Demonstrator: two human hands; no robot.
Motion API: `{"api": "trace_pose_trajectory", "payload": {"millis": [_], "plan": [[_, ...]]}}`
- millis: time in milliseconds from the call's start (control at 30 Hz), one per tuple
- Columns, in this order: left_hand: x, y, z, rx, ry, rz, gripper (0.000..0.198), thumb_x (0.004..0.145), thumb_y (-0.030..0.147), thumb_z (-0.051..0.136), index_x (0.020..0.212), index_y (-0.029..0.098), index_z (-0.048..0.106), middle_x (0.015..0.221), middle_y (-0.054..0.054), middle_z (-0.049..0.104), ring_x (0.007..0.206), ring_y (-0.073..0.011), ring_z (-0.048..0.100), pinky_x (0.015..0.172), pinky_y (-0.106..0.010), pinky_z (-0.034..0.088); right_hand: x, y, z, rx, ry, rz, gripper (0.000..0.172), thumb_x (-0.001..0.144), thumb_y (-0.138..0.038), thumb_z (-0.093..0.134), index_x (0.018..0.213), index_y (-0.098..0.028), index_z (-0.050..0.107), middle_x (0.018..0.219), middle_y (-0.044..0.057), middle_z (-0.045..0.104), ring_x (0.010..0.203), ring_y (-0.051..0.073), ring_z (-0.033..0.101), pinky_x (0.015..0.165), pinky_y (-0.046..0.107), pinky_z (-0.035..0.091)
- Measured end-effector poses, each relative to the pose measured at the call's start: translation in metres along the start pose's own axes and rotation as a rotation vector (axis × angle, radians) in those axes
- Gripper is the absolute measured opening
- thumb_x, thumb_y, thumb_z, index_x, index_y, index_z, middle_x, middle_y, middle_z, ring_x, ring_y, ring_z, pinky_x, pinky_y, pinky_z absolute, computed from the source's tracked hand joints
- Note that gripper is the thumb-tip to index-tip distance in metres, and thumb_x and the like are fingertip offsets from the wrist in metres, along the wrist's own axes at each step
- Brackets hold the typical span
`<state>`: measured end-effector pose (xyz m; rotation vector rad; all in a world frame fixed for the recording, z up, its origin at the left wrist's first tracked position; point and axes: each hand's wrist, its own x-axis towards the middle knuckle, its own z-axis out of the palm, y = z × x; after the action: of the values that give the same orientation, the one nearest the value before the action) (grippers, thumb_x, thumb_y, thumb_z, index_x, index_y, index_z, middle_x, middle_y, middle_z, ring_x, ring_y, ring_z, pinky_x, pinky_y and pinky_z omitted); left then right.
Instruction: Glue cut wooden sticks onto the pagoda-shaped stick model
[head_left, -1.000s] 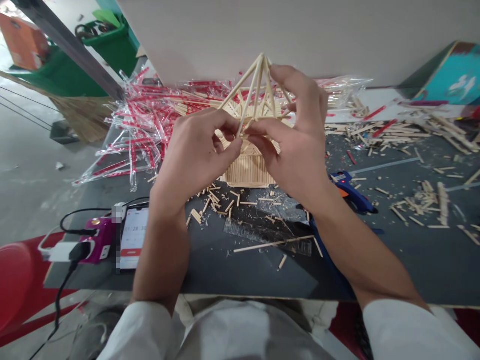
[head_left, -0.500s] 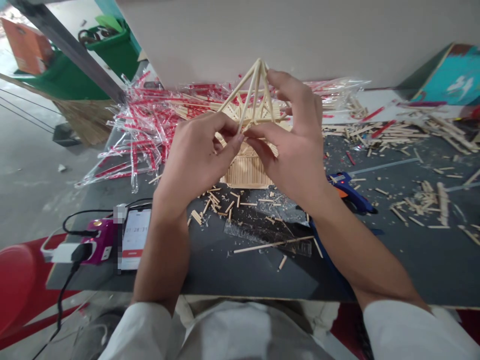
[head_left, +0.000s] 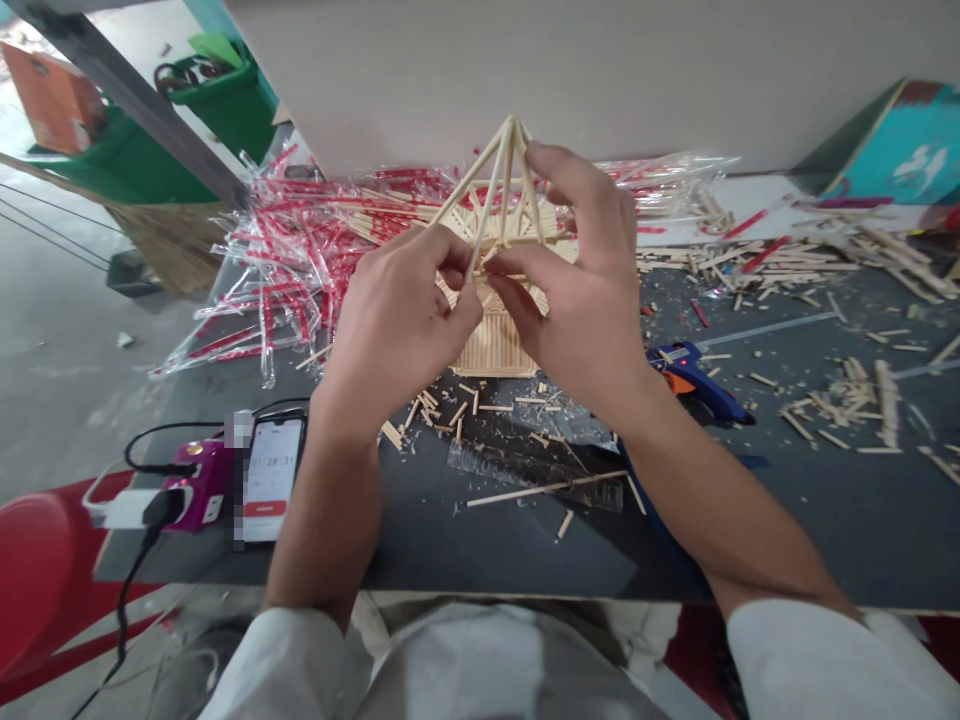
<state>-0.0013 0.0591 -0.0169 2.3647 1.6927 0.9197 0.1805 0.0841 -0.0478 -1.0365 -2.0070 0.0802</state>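
Note:
A pyramid-shaped frame of thin wooden sticks (head_left: 493,190) is held up between my hands, its peak pointing upward. My left hand (head_left: 409,310) is closed at the frame's lower left, thumb and forefinger around the bottom end of a slanting stick. My right hand (head_left: 592,290) grips the frame from the right: one finger rests near the peak, while thumb and forefinger pinch low by its base. Behind and below stands a larger model built of wooden sticks (head_left: 495,345), partly hidden by my hands.
Red-and-clear plastic wrappers (head_left: 300,240) pile up at the back left. A blue glue gun (head_left: 701,385) lies right, near scattered stick pieces (head_left: 847,405). In front are a clear ruler (head_left: 532,475) and a long stick. A phone (head_left: 271,480) and purple power adapter (head_left: 199,485) sit left.
The frame and both hands have shifted slightly left. My left thumb has slid down and away from my right fingertips, opening a small gap between the hands.

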Motion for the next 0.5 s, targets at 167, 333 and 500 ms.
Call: {"api": "trace_pose_trajectory", "payload": {"millis": [167, 333, 500], "plan": [[0.001, 0.002, -0.004, -0.013, -0.011, 0.007, 0.018, 0.088, 0.014, 0.062, 0.102, 0.023, 0.068, 0.095, 0.000, 0.074, 0.073, -0.0140, 0.066, 0.078, -0.033, 0.051, 0.000, -0.001, -0.002, -0.017, 0.002, -0.024, 0.017, 0.103, -0.028, 0.053, 0.097, -0.030, 0.069, 0.164, 0.004, 0.045, 0.149, 0.032, 0.042, 0.121, 0.061, 0.040], [-0.001, 0.003, -0.008, -0.043, -0.026, -0.007, 0.020, 0.089, 0.015, 0.065, 0.108, 0.019, 0.069, 0.094, 0.002, 0.074, 0.069, -0.0097, 0.065, 0.073, -0.028, 0.048, 0.000, 0.004, 0.000, -0.015, 0.012, -0.068, 0.018, 0.105, -0.028, 0.052, 0.098, -0.026, 0.068, 0.162, 0.003, 0.043, 0.144, 0.032, 0.044, 0.116, 0.060, 0.043], [-0.005, 0.002, -0.017, -0.029, -0.004, -0.024, 0.020, 0.090, 0.012, 0.063, 0.107, 0.018, 0.071, 0.088, 0.004, 0.075, 0.071, -0.0079, 0.066, 0.072, -0.024, 0.047, -0.001, 0.010, 0.004, -0.040, 0.044, -0.133, 0.019, 0.104, -0.028, 0.055, 0.100, -0.022, 0.072, 0.161, 0.007, 0.042, 0.139, 0.033, 0.046, 0.112, 0.060, 0.046]]}}
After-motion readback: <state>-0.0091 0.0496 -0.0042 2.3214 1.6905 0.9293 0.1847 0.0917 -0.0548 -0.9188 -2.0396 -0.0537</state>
